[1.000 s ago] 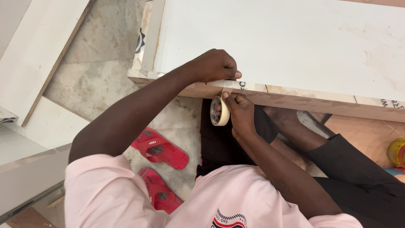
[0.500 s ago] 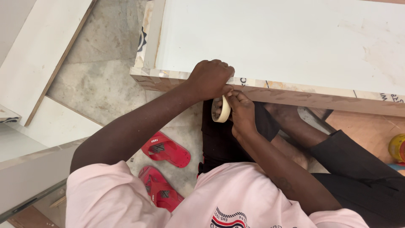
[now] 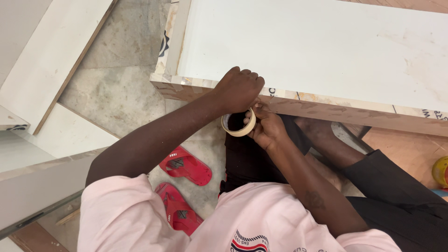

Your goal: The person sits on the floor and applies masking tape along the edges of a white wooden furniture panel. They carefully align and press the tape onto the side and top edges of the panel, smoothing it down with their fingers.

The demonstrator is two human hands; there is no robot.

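A cream roll of masking tape (image 3: 239, 127) hangs just below the near edge of a white board (image 3: 326, 51). My right hand (image 3: 267, 128) grips the roll from the right, fingers through and around it. My left hand (image 3: 239, 88) is curled in a fist on the board's taped wooden edge (image 3: 326, 108), right above the roll, and touches the tape there. Whether its fingers pinch a strip is hidden.
Two red sandals (image 3: 185, 166) lie on the stone floor by my legs. White panels (image 3: 51, 60) lean at the left, a grey panel (image 3: 37, 186) lower left. A yellow round object (image 3: 441, 171) sits at the right edge.
Both hands moved left along the board's edge. The roll turned from upright under the edge to lying tilted, with its hole facing up.
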